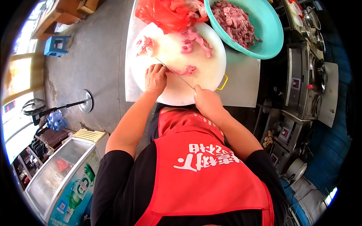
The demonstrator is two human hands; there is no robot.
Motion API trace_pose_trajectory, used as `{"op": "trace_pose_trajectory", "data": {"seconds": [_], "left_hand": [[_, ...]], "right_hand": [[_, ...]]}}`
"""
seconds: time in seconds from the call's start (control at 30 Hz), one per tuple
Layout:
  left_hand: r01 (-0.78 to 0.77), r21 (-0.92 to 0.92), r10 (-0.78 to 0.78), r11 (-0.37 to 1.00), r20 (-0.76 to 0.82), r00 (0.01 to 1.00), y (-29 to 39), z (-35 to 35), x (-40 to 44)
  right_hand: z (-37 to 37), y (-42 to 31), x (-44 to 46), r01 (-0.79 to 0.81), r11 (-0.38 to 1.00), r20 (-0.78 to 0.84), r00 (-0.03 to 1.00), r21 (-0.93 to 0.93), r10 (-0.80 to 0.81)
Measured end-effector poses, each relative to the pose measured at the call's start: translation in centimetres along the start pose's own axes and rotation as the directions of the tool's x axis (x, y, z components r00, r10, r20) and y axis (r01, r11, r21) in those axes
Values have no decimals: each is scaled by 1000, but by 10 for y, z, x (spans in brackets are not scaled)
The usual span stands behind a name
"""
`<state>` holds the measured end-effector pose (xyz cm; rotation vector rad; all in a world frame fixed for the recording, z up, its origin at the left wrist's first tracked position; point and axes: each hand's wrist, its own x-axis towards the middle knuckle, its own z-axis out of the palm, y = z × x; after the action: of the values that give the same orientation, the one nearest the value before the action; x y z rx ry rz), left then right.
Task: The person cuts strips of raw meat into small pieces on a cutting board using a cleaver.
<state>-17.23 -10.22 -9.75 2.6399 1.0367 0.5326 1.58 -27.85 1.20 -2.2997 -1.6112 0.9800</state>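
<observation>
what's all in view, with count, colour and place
Metal table: 1, silver-grey, top centre
Chopping board: 1, white, on table
Knife: 1, grey, across board
Meat strip: 1, pink, at blade
Meat heaps: 2, pink, board's far half
Plastic bag: 1, red, board's far edge
Basin: 1, turquoise, right beyond board
Cut meat: many pieces, pink-brown, in basin
Stool: 1, blue, left floor
Standing fan: 1, black and silver, left floor
Water bottles: count unclear, blue, beside fan
Display freezer: 1, white and teal, lower left
Wooden furniture: count unclear, brown, top left
Kitchen appliances: several, grey, right side
Apron: 1, red, on person
Left hand: 1, bare, near meat strip
Right hand: 1, bare, gripping knife
</observation>
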Motion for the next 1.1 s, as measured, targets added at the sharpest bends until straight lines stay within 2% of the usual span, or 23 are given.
{"op": "trace_pose_trajectory", "data": {"seconds": [0.1, 0.17, 0.3, 0.4, 0.47, 0.53, 0.6, 0.67, 0.77, 0.9, 0.97, 1.03, 1.1], "left_hand": [[0, -4, 0, 1000, -9, 1000, -3, 1, 1], [-11, -44, 11, 999, -16, 1000, -5, -2, -2], [4, -130, -3, 992, 7, 1000, -16, -2, -2], [33, -193, -28, 981, 24, 999, -19, -7, -4], [0, -28, 1, 1000, 10, 1000, -16, -14, -3], [15, -20, -14, 1000, 34, 999, -18, -11, -6], [25, -10, -24, 1000, 59, 998, -21, -7, -6], [-4, -26, 4, 1000, -2, 1000, -20, -6, -5], [-10, -16, 10, 1000, 1, 1000, -22, -5, -3], [-23, 3, 22, 1000, 41, 999, -28, -10, -4], [-34, -57, 36, 998, 33, 999, -35, -8, -3], [0, -91, 3, 996, 34, 999, -35, -14, -5], [97, -205, -108, 974, -41, 993, -35, -17, -7]], "right_hand": [[15, -1, 20, 26, 999, -4, 1000, -45, -26], [17, 9, 12, -18, 999, 21, 1000, -28, 18], [10, 56, -58, -172, 981, 107, 978, -94, 182], [-12, 67, -78, -182, 982, 151, 970, -57, 188], [-21, 53, -67, -154, 986, 115, 980, -70, 161], [-16, 36, -49, -71, 996, 7, 997, -50, 71], [-13, 15, -20, -27, 998, 29, 999, -63, 29], [-2, -3, 7, 9, 998, 54, 999, -70, -5], [16, -9, 28, 52, 996, 38, 998, -68, -49], [8, 15, -3, -49, 996, 112, 992, -69, 56], [-3, 43, -34, -114, 990, 151, 980, -85, 126], [-12, 64, -56, -126, 984, 171, 974, -126, 147], [-23, 73, -64, -157, 979, 220, 958, -128, 182]]}}
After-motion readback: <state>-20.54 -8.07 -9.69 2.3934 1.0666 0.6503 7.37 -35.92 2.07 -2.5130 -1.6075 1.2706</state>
